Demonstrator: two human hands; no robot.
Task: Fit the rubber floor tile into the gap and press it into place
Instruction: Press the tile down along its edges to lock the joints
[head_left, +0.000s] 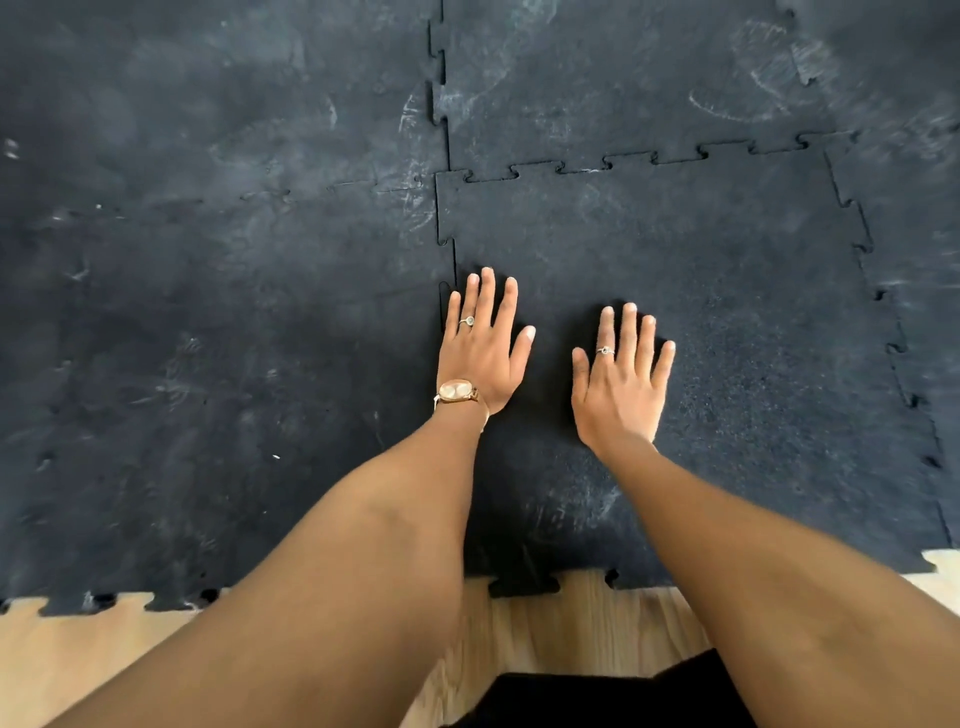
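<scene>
A black rubber floor tile (727, 291) with jigsaw-toothed edges lies flat among matching black tiles, filling the right middle of the view. Its left seam (445, 244) and far seam (649, 158) show as thin dark lines with small slits between the teeth. My left hand (483, 343) lies palm down on the tile's left edge, fingers spread, right beside the left seam. My right hand (621, 379) rests flat on the tile a short way to the right, fingers spread too. Neither hand holds anything.
Scuffed black tiles (208, 291) cover the floor to the left, far side and right. Bare wooden floor (571, 623) shows along the near edge, where the tiles' teeth (524, 584) stick out. Dark clothing (597, 701) appears at the bottom.
</scene>
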